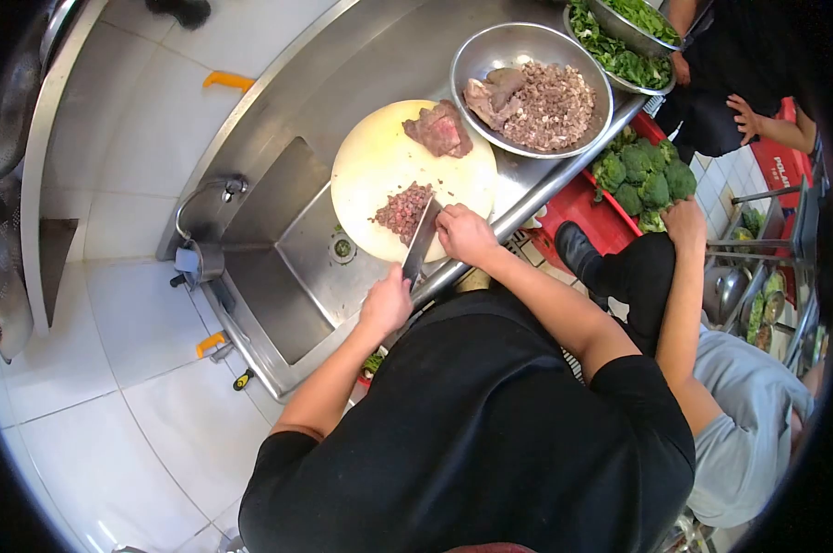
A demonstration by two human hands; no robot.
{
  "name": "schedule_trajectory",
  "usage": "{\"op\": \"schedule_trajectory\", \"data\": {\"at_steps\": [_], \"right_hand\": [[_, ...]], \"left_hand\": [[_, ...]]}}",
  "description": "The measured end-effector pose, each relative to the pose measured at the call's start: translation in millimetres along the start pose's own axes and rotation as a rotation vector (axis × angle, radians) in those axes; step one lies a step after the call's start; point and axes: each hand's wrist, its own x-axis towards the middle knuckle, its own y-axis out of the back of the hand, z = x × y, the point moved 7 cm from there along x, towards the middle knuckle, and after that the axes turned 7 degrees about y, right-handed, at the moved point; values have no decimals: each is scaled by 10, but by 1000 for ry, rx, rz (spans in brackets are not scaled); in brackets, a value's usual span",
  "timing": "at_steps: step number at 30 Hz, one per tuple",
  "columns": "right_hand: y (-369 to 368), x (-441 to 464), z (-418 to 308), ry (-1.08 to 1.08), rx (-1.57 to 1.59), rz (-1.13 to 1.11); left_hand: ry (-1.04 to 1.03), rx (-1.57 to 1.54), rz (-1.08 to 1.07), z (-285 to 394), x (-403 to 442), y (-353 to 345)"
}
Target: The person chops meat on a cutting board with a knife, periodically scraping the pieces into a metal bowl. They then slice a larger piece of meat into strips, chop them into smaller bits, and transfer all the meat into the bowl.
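Note:
My left hand (pixel 386 300) is closed round the handle of a kitchen knife (pixel 423 241). The blade slants up and to the right over the near edge of a round, pale yellow cutting board (pixel 361 147). At the front end of the blade, my right hand (pixel 467 233) has its fingers bent together against the steel; its fingertips are partly hidden. Left of the blade lies a small pile of chopped brown-red meat (pixel 403 213). A larger piece of meat (pixel 438 130), pink inside, rests at the board's far edge.
The board spans a steel sink (pixel 278 313). A metal bowl (pixel 476 57) of diced meat with a larger chunk stands at upper right. Broccoli (pixel 639 170) fills a red crate (pixel 564 207) below the counter. Leafy greens (pixel 619 60) sit in bowls. Other people (pixel 744 405) are close on the right.

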Motion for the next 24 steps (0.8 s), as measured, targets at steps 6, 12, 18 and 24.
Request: {"op": "schedule_trajectory", "data": {"at_steps": [6,12,18,24], "right_hand": [[111,32,5,-34,76,-36],[202,-40,-19,7,82,-65],[222,-5,-2,18,67,-94],[226,-70,79,-4,36,-82]], "left_hand": [[-100,-34,40,133,236,37],[-32,25,-10,156,-82,99],[-95,-23,41,209,198,24],[-71,11,11,218,-102,84]]}}
